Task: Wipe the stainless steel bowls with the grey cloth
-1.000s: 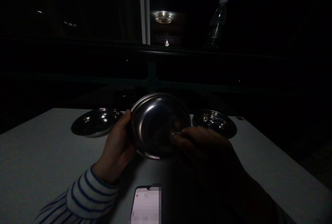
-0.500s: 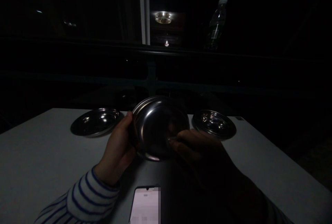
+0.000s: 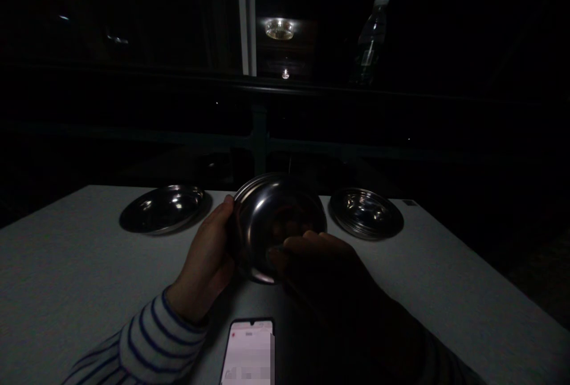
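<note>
A shiny metal bowl [image 3: 262, 212] is held up tilted over the white table. My left hand [image 3: 207, 254] is closed on its left edge, thumb at the upper left of the rim. My right hand [image 3: 318, 260] is at the lower right of the bowl, fingers curled in against its surface. It lies in deep shadow, and anything inside the fingers is hidden. Another metal bowl [image 3: 162, 212] stands on the table at the left. At the right stand metal bowls [image 3: 367, 212] that look stacked.
A lit phone [image 3: 249, 349] lies on the white table [image 3: 80, 278] near its front, below the held bowl. Behind the table is a dark window with a pale frame bar [image 3: 248, 16]. A plastic bottle [image 3: 371, 40] stands at the back right.
My right hand has moved left across the bowl's surface and slightly down. The held bowl has shifted a little down and right with my left hand. The other bowls stay put.
</note>
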{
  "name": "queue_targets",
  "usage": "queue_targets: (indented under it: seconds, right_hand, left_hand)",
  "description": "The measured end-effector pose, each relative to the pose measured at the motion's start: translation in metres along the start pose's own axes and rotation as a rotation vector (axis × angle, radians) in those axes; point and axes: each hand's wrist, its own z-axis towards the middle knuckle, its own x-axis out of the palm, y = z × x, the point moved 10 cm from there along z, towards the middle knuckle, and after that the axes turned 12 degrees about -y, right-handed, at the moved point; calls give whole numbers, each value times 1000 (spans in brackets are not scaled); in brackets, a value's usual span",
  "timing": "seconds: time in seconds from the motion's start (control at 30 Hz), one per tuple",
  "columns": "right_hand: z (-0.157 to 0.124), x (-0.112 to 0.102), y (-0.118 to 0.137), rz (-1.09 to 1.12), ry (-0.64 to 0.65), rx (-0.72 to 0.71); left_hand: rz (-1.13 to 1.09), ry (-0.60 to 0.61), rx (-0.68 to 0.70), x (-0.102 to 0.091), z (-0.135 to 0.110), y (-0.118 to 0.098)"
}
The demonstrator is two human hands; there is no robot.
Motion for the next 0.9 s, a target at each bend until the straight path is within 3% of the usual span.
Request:
queue_targets:
  seconds: [0.13, 0.27, 0.4, 0.63, 0.77, 0.9]
  right_hand:
    - [1, 3, 4, -11, -44, 17]
    - [-2, -9, -19, -94, -127, 138]
    - [-6, -10, -38, -163, -100, 237]
    - [-2, 6, -2, -29, -47, 83]
    - [-5, -2, -24, -112, -102, 204]
    - [-8, -3, -42, -217, -49, 260]
  left_hand:
    - [27, 22, 24, 2, -2, 2]
    - [70, 36, 11, 2, -1, 7]
    - [67, 22, 10, 0, 1, 6]
    - [75, 16, -17, 0, 2, 10]
    - [117, 30, -39, 1, 0, 13]
    - [99, -13, -4, -3, 1, 6]
